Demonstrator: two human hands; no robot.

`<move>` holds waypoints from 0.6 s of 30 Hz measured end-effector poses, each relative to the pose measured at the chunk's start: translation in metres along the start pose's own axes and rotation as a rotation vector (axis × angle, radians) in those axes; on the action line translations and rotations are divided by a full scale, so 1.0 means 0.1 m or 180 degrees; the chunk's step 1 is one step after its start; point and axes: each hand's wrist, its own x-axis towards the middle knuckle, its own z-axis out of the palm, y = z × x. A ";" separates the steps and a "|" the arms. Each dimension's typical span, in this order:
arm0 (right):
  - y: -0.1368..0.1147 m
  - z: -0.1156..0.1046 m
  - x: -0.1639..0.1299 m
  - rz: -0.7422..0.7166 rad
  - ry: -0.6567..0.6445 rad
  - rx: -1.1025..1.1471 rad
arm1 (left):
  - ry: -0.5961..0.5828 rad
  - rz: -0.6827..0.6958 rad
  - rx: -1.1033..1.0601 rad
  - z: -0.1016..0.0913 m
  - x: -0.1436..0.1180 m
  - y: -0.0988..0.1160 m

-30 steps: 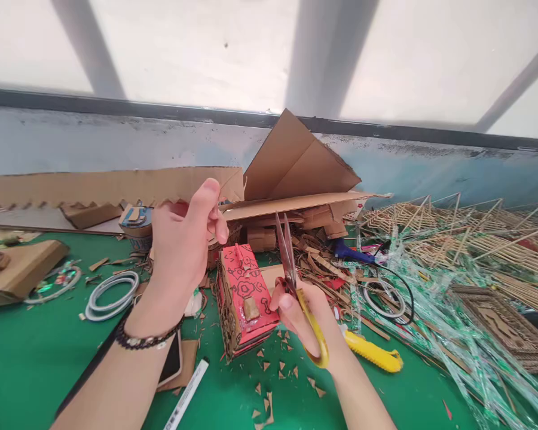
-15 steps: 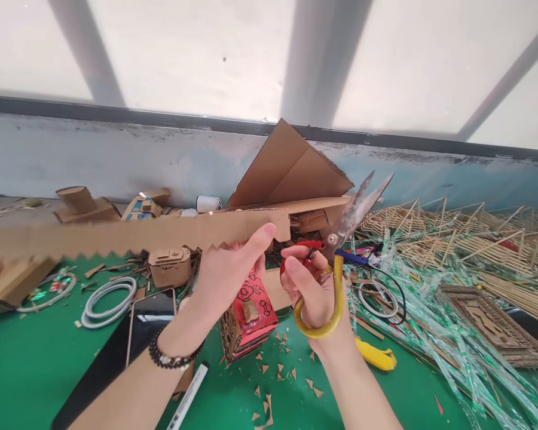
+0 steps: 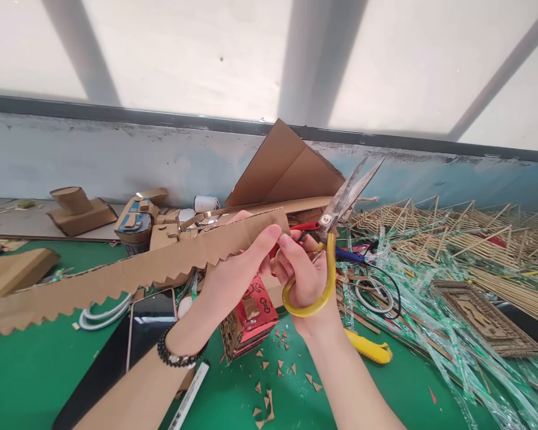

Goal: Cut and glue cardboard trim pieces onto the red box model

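Over the green table (image 3: pixel 36 370), roughly dead centre of the view, both hands meet up. Left hand (image 3: pixel 233 275) is pinching the right end of a long cardboard strip (image 3: pixel 130 272) with a zigzag lower edge, thumb on the near face and fingers wrapped behind it; the strip runs off toward 8 o'clock, dropping low over the table. Right hand (image 3: pixel 305 275) is just beside it, touching at the fingertips, with its fingers curled through the yellow and red handles of the scissors (image 3: pixel 336 221). Blades point up toward 1 o'clock and sit only slightly apart.

Below the hands there's a little red patterned box (image 3: pixel 251 319) and a scatter of cardboard triangles (image 3: pixel 282 370) at 6 o'clock. A phone (image 3: pixel 150 325) lies at 8 o'clock under the left wrist, a yellow utility knife (image 3: pixel 370 349) at 4 o'clock, and a heap of bamboo sticks (image 3: pixel 470 239) off at 3 o'clock.
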 end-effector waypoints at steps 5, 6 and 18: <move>0.02 0.02 -0.01 0.0067 0.0065 0.0144 | -0.0005 0.0003 -0.0257 0.02 -0.02 0.02; 0.03 0.03 -0.02 0.0064 0.0061 0.0167 | 0.0082 -0.0014 -0.0259 0.03 -0.03 0.03; 0.12 0.06 -0.26 0.0033 0.0197 -0.0396 | 0.0502 -0.0133 -0.0568 -0.03 0.11 -0.01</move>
